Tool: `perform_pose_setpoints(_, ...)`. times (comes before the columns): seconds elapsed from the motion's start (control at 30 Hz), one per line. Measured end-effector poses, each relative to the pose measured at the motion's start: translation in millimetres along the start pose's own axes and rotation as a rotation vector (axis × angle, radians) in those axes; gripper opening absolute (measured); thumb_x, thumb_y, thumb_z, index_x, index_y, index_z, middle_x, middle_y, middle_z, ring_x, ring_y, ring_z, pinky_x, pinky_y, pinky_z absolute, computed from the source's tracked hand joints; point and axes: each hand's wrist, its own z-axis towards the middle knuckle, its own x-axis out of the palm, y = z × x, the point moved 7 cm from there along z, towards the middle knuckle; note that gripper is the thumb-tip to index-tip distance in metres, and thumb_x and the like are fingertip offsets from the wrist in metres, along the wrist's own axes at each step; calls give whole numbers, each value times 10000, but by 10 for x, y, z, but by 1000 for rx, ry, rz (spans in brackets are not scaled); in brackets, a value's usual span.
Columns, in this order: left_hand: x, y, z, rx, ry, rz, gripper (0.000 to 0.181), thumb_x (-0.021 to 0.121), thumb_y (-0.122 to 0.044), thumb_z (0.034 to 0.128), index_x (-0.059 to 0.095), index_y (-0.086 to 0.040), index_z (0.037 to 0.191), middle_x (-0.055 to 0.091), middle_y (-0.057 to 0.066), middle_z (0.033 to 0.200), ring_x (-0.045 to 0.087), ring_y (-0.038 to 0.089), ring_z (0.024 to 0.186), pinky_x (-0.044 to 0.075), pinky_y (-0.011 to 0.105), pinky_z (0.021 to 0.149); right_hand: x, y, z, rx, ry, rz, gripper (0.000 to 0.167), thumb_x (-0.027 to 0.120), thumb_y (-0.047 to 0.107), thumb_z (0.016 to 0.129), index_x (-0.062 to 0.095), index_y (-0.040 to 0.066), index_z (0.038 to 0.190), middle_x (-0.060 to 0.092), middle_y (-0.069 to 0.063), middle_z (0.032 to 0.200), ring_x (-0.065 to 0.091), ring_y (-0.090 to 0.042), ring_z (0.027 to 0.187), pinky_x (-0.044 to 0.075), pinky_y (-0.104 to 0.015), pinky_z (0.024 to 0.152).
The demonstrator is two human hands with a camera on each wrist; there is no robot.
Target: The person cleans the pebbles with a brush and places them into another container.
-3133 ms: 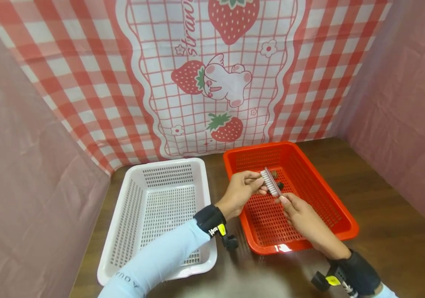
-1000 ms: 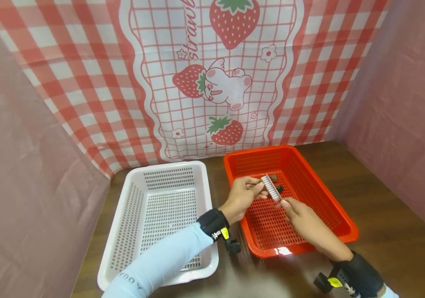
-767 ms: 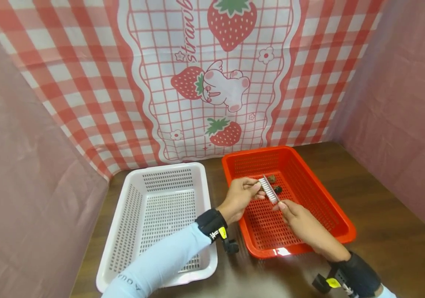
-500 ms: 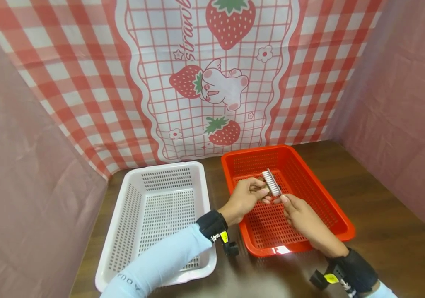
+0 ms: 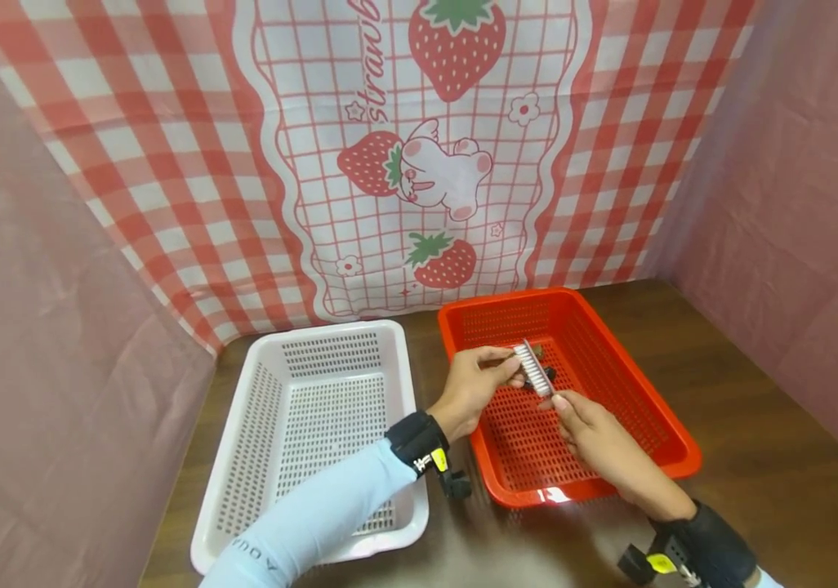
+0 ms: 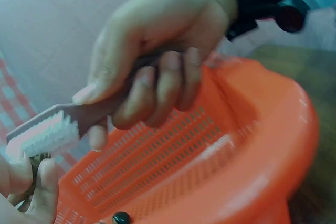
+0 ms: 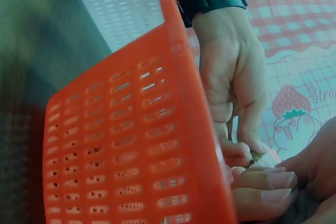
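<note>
My right hand (image 5: 599, 441) grips the handle of a scrubbing brush (image 5: 534, 371) with white bristles and a pinkish-brown back. Its fingers curl round the handle in the left wrist view. Between thumb and fingers, my left hand (image 5: 472, 388) pinches a small brown-green lump (image 6: 38, 165); its exact kind is unclear. The bristles touch or nearly touch this lump. Both hands are over the red-orange basket (image 5: 610, 367). Inside it, partly hidden behind the brush, lie a dark glossy piece (image 5: 551, 373) and a brownish piece (image 5: 538, 350).
To the left stands a white slotted basket (image 5: 231, 441). Both baskets rest on a brown wooden table (image 5: 757, 408). A checked strawberry cloth (image 5: 419, 245) hangs behind them, with pink cloth (image 5: 794, 204) on the right side.
The brush has moved back and forth by small amounts against the lump. Since half a second ago, the bristles have come slightly lower and left, and the left fingers have shifted. Both grips hold.
</note>
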Motion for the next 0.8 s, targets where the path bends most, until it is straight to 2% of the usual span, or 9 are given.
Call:
perform_pose_setpoints(0.1, 31, 43, -16, -25, 53, 14, 212, 697, -8, 968, 717, 79, 1160, 742, 133, 984, 710, 149, 732, 623, 371, 845, -19, -19, 8, -2, -32, -11, 432, 399, 302, 1134, 549, -73, 1285, 405, -18, 716, 364, -101, 561, 340, -230, 465)
perform_pose_setpoints(0.17, 44, 32, -15, -12, 74, 13, 214, 690, -7, 973, 713, 79, 1167, 738, 137, 1004, 714, 154, 746, 621, 378, 852, -30, -20, 14, -13, -49, -22, 433, 402, 304, 1133, 552, -72, 1288, 401, -18, 712, 359, -104, 557, 336, -233, 465)
perform_pose_setpoints(0.23, 22, 10, -12, 0, 50, 7, 202, 683, -11, 978, 713, 75, 1158, 735, 142, 994, 712, 152, 742, 625, 354, 830, -26, -32, -1, -5, -42, -45, 429, 398, 310, 1134, 558, -56, 1287, 405, -19, 719, 367, -113, 567, 344, -240, 476)
perform_pose_setpoints(0.33, -17, -2, -13, 17, -1, 7, 183, 672, -4, 983, 707, 75, 1145, 732, 151, 962, 705, 149, 728, 626, 383, 836, -26, -40, -40, 8, -29, -113, 407, 399, 318, 1132, 583, -19, 1269, 431, -24, 737, 403, -133, 597, 374, -256, 502)
perform_pose_setpoints(0.43, 21, 19, -32, 9, 33, 63, 166, 676, 1, 978, 698, 78, 1123, 730, 130, 944, 707, 148, 719, 614, 463, 868, -44, -19, -42, 9, -48, -133, 410, 406, 330, 1130, 588, -13, 1260, 440, -30, 751, 412, -141, 613, 375, -258, 513)
perform_pose_setpoints(0.5, 60, 27, -42, 15, 64, 98, 172, 680, -6, 977, 690, 75, 1128, 731, 124, 949, 714, 159, 731, 604, 497, 885, -57, -5, -31, 5, -66, -106, 427, 413, 337, 1128, 580, -30, 1267, 432, -30, 749, 401, -136, 604, 369, -252, 507)
perform_pose_setpoints(0.57, 61, 10, -46, 33, 56, 115, 180, 676, -14, 981, 683, 66, 1142, 726, 119, 964, 719, 178, 764, 601, 502, 893, -46, -1, -35, 7, -62, -87, 435, 413, 336, 1128, 576, -40, 1274, 423, -29, 744, 390, -133, 596, 361, -253, 499)
perform_pose_setpoints(0.7, -16, -20, -52, 62, -26, 114, 188, 661, 8, 984, 676, 63, 1163, 716, 134, 978, 722, 216, 805, 618, 411, 857, 3, -17, -62, 28, -12, -69, 403, 405, 303, 1133, 581, -35, 1264, 415, -18, 723, 380, -123, 579, 362, -250, 483)
perform_pose_setpoints(0.8, 15, -12, -59, 56, 15, 136, 189, 662, 33, 975, 665, 79, 1158, 713, 133, 988, 726, 211, 812, 622, 366, 839, 0, 2, -46, 17, -24, -28, 404, 407, 301, 1133, 572, -43, 1266, 403, -14, 718, 362, -110, 569, 345, -236, 475)
